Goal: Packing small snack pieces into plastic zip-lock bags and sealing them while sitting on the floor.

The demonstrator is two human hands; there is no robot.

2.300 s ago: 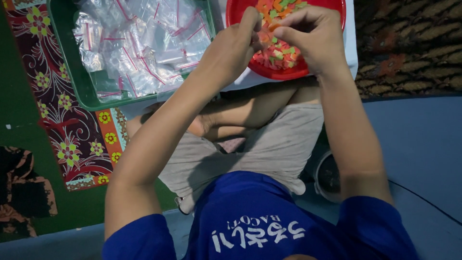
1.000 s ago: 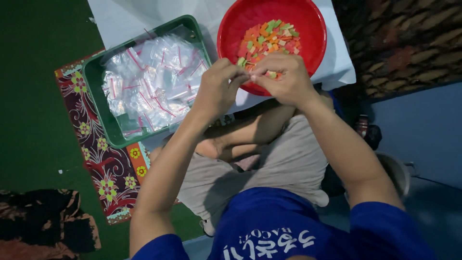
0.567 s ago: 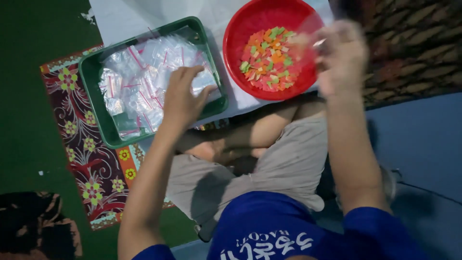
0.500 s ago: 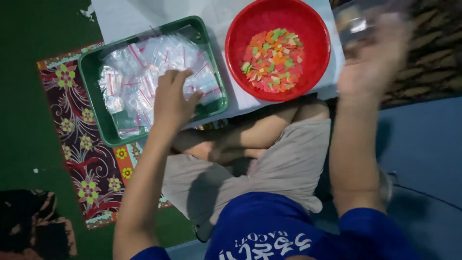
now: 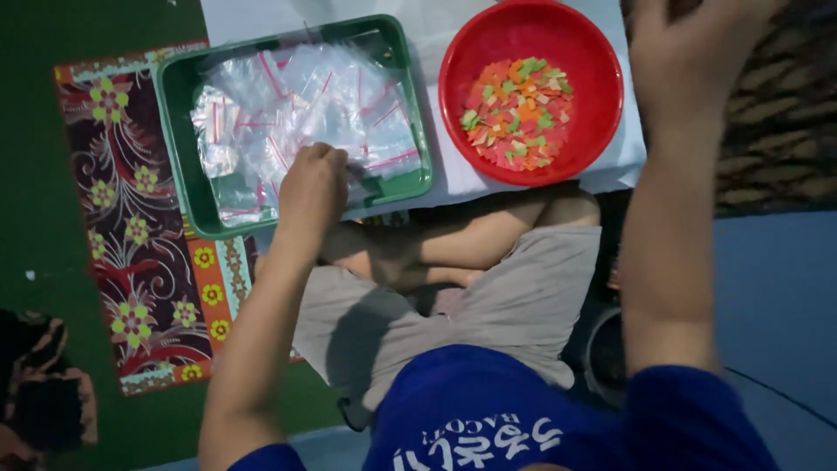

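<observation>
Left hand (image 5: 311, 187) is reaching into the green tray (image 5: 179, 139), fingers curling together on the small clear zip bags (image 5: 296, 105). Right hand (image 5: 689, 61) is lifting beside the red bowl (image 5: 602, 96) of colourful chips (image 5: 516, 112); its fingers cannot be told, cut off.

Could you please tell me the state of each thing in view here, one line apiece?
green tray: lying flat, filled with clear bags.
clear bags: empty, heaped loosely in the tray.
red bowl: upright, part full.
coloured pieces: piled in the bowl's middle.
left hand: fingers curled, down on the bags.
right hand: raised beside the bowl; grip hidden.
patterned mat: spread flat under the tray.
</observation>
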